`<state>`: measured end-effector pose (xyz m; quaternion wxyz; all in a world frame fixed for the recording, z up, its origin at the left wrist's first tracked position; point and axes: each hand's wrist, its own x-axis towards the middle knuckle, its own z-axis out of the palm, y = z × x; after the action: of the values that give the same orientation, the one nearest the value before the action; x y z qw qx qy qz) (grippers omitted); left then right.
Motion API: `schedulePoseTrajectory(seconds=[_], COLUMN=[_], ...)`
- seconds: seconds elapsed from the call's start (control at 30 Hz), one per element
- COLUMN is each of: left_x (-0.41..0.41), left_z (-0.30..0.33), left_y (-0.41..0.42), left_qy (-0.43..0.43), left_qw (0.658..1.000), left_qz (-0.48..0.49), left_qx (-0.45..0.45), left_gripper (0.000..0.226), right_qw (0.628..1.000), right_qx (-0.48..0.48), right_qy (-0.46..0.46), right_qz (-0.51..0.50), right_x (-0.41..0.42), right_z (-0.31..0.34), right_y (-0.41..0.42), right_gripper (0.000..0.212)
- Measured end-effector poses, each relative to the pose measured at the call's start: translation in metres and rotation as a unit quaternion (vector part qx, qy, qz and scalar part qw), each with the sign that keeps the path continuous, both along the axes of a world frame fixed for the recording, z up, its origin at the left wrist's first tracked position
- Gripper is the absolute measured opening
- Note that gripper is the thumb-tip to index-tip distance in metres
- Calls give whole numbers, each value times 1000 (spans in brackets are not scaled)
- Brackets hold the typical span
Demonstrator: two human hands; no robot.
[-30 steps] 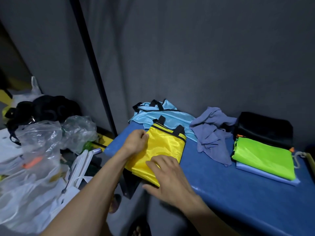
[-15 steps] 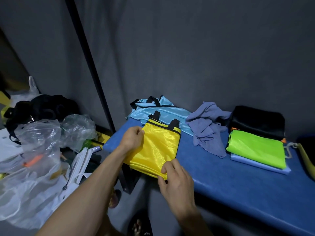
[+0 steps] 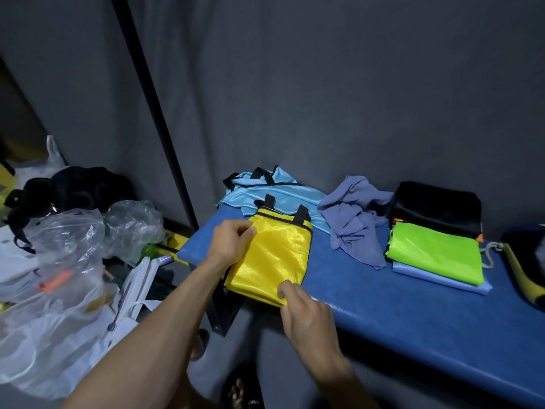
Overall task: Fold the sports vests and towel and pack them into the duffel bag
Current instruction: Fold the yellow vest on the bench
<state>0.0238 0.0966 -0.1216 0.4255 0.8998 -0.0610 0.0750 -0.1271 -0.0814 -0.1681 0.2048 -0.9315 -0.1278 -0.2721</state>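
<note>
a person folds a yellow sports vest (image 3: 272, 255) at the left end of a blue padded bench (image 3: 413, 314), its near hem lying at the bench's front edge and its two black straps pointing toward the back wall. the left hand (image 3: 228, 246) pinches the vest's left edge near the top, fingers curled onto the fabric, while the right hand (image 3: 306, 314) grips the folded near corner at the front edge, thumb and fingers closed on the layers. the cloth is shiny, thin and limp, so it looks very light and likely slippery; layers would probably slide apart unless held at the edges and corners, where both hands now sit, and pressed flat after each fold. behind it, touching its strap end, a light blue vest (image 3: 265, 190) lies crumpled against the back edge. a grey-blue towel (image 3: 354, 219) sits rumpled in the middle of the bench, soft and thicker, likely easier to hold anywhere. toward the right end a folded green vest (image 3: 436, 255) rests on a pale blue folded one (image 3: 442, 283), with a black bag (image 3: 436, 206), seemingly the duffel, just behind them at the back edge. plastic bags (image 3: 65, 261) crowd the floor off the bench's left end.
</note>
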Motion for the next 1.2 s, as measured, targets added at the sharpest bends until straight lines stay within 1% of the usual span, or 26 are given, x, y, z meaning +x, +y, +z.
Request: schedulePoseTrajectory(seconds=[0.07,0.2,0.27,0.33,0.37,0.4,0.43,0.47,0.5,0.53,0.6,0.63,0.67,0.7,0.73,0.77,0.83,0.9,0.97,1.03,1.07,1.13,1.2], left_x=[-3,-6,-7,-6,-7,-6,-6,-4,-5,-8,-17,-22,-28,-35,-42,-50,-63,-71,-77,-82,-85,-90,-95], left_z=[2,3,4,3,5,6,10,12,15,18,27,34,41,50,59,67,82,92,100,104,105,108,116], left_y=[0,-2,-3,-2,0,2,4,8,11,12,14,14,14,14,13,10,3,-4,-14,-29,-36,-48,-56], left_qy=[-10,-32,-38,-60,-75,-98,-103,-97,-66,-27,55,91,124,153,174,182,164,118,74,16,-12,-66,-108], left_qw=[1000,998,997,990,986,982,981,981,980,976,966,965,964,962,958,953,942,935,940,954,956,951,943], left_qz=[-3,-16,-3,14,20,14,-10,-57,-116,-175,-240,-239,-233,-225,-226,-234,-257,-281,-278,-244,-227,-205,-197], left_qx=[2,42,74,129,149,158,165,159,145,126,80,56,31,15,-18,-58,-143,-183,-184,-174,-183,-222,-245], left_gripper=[23,24,17,31,30,24,20,20,20,16,8,23,42,59,70,74,75,69,70,71,69,59,38], right_qw=[998,989,985,982,981,980,978,979,982,988,993,987,978,968,960,955,953,953,952,949,946,935,917], right_qx=[-64,-146,-173,-185,-188,-190,-192,-184,-157,-105,49,128,192,236,262,278,292,298,304,312,320,346,385], right_qy=[-2,30,17,-2,-9,-17,-29,-42,-46,-39,-4,22,47,68,82,87,77,53,31,15,12,19,35], right_qz=[10,16,14,33,46,58,71,84,96,106,106,93,73,57,49,45,35,29,32,44,53,74,100], right_x=[-4,-3,3,10,12,14,15,16,18,20,28,32,36,42,47,52,60,66,69,67,65,59,51], right_z=[4,2,-3,-4,-3,-2,-1,2,4,8,24,37,51,67,82,98,125,147,165,178,182,188,189], right_y=[0,-1,-5,-10,-12,-14,-16,-18,-20,-20,-22,-23,-27,-31,-36,-42,-54,-65,-75,-84,-87,-94,-103], right_gripper=[19,53,59,55,51,45,39,31,24,17,9,10,15,23,30,35,42,44,43,43,43,42,42])
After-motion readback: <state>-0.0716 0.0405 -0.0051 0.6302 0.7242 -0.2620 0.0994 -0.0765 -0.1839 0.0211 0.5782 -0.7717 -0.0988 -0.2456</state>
